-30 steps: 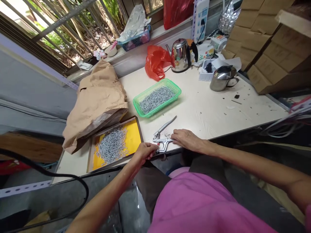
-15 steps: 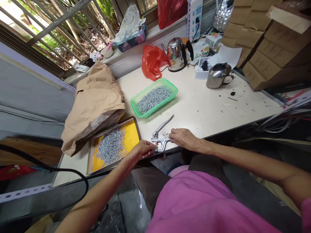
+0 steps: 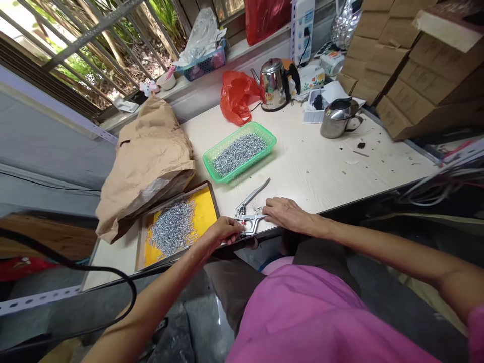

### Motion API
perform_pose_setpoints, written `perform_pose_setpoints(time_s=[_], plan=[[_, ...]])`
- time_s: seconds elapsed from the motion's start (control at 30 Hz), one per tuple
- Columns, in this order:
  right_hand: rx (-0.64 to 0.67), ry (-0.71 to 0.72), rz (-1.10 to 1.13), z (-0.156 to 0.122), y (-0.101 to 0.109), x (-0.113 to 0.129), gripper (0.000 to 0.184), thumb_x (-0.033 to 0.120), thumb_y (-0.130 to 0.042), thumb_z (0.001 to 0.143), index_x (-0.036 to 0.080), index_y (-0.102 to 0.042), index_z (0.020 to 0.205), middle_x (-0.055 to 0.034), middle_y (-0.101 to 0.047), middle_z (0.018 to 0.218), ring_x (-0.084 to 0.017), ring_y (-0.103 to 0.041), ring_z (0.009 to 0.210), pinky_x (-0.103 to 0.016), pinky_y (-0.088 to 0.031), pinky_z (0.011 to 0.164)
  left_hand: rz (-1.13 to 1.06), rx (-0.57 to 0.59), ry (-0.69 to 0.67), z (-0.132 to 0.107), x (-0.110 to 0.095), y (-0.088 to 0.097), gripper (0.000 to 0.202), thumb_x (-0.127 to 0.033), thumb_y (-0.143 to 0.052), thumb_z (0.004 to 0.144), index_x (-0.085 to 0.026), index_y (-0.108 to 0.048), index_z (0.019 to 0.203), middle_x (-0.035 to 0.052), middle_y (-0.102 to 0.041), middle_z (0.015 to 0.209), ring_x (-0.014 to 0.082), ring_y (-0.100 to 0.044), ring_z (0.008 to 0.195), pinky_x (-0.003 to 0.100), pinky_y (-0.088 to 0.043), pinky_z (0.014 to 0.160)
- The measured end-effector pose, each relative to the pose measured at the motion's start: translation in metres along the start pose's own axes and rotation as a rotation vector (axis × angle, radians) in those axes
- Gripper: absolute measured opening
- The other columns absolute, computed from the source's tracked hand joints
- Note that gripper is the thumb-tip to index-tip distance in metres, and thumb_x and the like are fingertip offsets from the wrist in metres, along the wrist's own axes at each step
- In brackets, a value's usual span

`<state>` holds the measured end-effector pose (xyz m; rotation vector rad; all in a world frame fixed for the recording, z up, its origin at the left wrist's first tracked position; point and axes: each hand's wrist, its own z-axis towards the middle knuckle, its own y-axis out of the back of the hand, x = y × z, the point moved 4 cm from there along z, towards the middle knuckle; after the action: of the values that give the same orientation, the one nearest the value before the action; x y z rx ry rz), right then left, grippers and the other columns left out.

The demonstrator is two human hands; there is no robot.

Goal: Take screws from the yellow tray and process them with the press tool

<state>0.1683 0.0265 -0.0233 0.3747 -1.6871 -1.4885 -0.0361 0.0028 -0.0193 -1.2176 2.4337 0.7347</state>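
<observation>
A pair of silver pliers (image 3: 254,220), which look like snap-fastener pliers, lies at the table's front edge, with one handle spread away toward the green basket. My right hand (image 3: 286,214) is closed over the end of the other handle, palm down. At the jaws, beside a small red part, my left hand (image 3: 229,230) is pinched. Whatever its fingertips hold is hidden or too small to name. Left of that hand, a shallow tray (image 3: 206,204) with a yellow bottom holds a heap of small silver metal pieces. A green basket (image 3: 271,144) beyond the pliers contains similar pieces.
A crumpled brown paper bag (image 3: 147,156) stands behind the tray. Farther back are a red plastic bag (image 3: 236,96), an electric kettle (image 3: 273,85) and a steel teapot (image 3: 336,121). Cardboard boxes (image 3: 427,75) are stacked at right. A black cable (image 3: 75,262) loops at lower left.
The white paper behind the steel teapot has flapped back and shows less. Both hands and the pliers stay almost exactly where they were.
</observation>
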Motion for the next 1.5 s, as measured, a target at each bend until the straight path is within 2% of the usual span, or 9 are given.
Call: perform_pose_setpoints(time_s=[0.17, 0.27, 0.73, 0.83, 0.97, 1.07, 1.17, 1.3, 1.5], plan=[[-0.001, 0.008, -0.023, 0.013, 0.006, -0.023, 0.089, 0.061, -0.070, 0.071, 0.015, -0.040, 0.141, -0.0224, -0.030, 0.146, -0.039, -0.029, 0.131, -0.052, -0.030, 0.102, 0.014, 0.004, 0.013, 0.001, 0.000, 0.000, 0.036, -0.044, -0.075, 0.063, -0.015, -0.053, 0.057, -0.0056, -0.049, 0.042, 0.0049, -0.039, 0.036, 0.020, -0.028, 0.040], [0.059, 0.048, -0.058, 0.026, 0.002, -0.034, 0.104, 0.070, -0.069, 0.063, 0.011, -0.035, 0.143, -0.0241, -0.028, 0.147, -0.042, -0.020, 0.136, -0.059, -0.019, 0.106, 0.002, -0.004, 0.041, 0.001, 0.000, 0.001, 0.036, -0.042, -0.076, 0.063, -0.015, -0.053, 0.058, -0.0052, -0.050, 0.042, 0.0047, -0.039, 0.036, 0.019, -0.027, 0.040], [0.039, 0.059, -0.091, 0.032, 0.010, -0.026, 0.062, 0.053, -0.073, 0.071, 0.012, -0.057, 0.114, -0.0149, -0.054, 0.112, -0.032, -0.045, 0.106, -0.050, -0.028, 0.098, -0.030, -0.105, 0.057, -0.005, 0.006, -0.004, 0.032, -0.041, -0.071, 0.071, -0.014, -0.057, 0.062, -0.0055, -0.047, 0.041, 0.0061, -0.039, 0.036, 0.020, -0.031, 0.042], [0.057, 0.038, -0.091, 0.030, 0.015, -0.020, 0.053, 0.047, -0.073, 0.074, 0.011, -0.058, 0.111, -0.0147, -0.055, 0.111, -0.030, -0.046, 0.105, -0.045, -0.032, 0.094, 0.217, -0.354, -0.069, -0.016, 0.005, -0.004, 0.028, -0.042, -0.063, 0.079, -0.015, -0.061, 0.072, -0.0016, -0.054, 0.052, 0.0115, -0.051, 0.046, 0.024, -0.039, 0.050], [0.060, 0.020, -0.110, 0.029, 0.018, -0.013, 0.050, 0.043, -0.073, 0.076, 0.010, -0.058, 0.111, -0.0150, -0.055, 0.111, -0.030, -0.046, 0.106, -0.041, -0.034, 0.092, 0.655, -0.680, -0.514, -0.025, -0.018, -0.018, 0.023, -0.036, -0.059, 0.085, -0.018, -0.062, 0.100, 0.0067, -0.065, 0.094, 0.0212, -0.062, 0.087, 0.032, -0.048, 0.074], [0.060, 0.013, -0.124, 0.026, 0.020, -0.010, 0.052, 0.042, -0.073, 0.075, 0.009, -0.057, 0.113, -0.0154, -0.055, 0.112, -0.029, -0.046, 0.106, -0.040, -0.035, 0.092, 0.860, -0.631, -0.785, -0.014, -0.038, -0.032, 0.041, -0.030, -0.064, 0.082, -0.018, -0.053, 0.120, 0.0120, -0.056, 0.126, 0.0269, -0.051, 0.116, 0.040, -0.045, 0.093], [0.075, -0.003, -0.098, 0.021, 0.024, -0.013, 0.061, 0.045, -0.075, 0.072, 0.009, -0.054, 0.117, -0.0158, -0.054, 0.114, -0.029, -0.047, 0.105, -0.039, -0.039, 0.089, 0.973, -0.520, -0.859, 0.003, -0.053, -0.034, 0.057, -0.029, -0.067, 0.080, -0.016, -0.045, 0.131, 0.0155, -0.048, 0.137, 0.0293, -0.046, 0.123, 0.045, -0.042, 0.099], [0.122, -0.104, -0.093, 0.015, 0.030, -0.021, 0.065, 0.049, -0.075, 0.070, 0.010, -0.053, 0.117, -0.0167, -0.053, 0.115, -0.031, -0.048, 0.105, -0.038, -0.043, 0.083, 1.043, -0.447, -0.816, 0.013, -0.063, -0.031, 0.063, -0.036, -0.068, 0.079, -0.016, -0.042, 0.133, 0.0150, -0.054, 0.127, 0.0295, -0.051, 0.114, 0.044, -0.045, 0.093], [0.172, -0.112, -0.138, 0.017, 0.027, -0.011, 0.034, 0.032, -0.068, 0.082, 0.009, -0.061, 0.106, -0.0158, -0.056, 0.108, -0.028, -0.049, 0.105, -0.034, -0.044, 0.081, 1.074, -0.411, -0.870, 0.012, -0.072, -0.035, 0.046, -0.039, -0.065, 0.083, -0.019, -0.054, 0.122, 0.0090, -0.059, 0.107, 0.0249, -0.052, 0.100, 0.037, -0.045, 0.086]])
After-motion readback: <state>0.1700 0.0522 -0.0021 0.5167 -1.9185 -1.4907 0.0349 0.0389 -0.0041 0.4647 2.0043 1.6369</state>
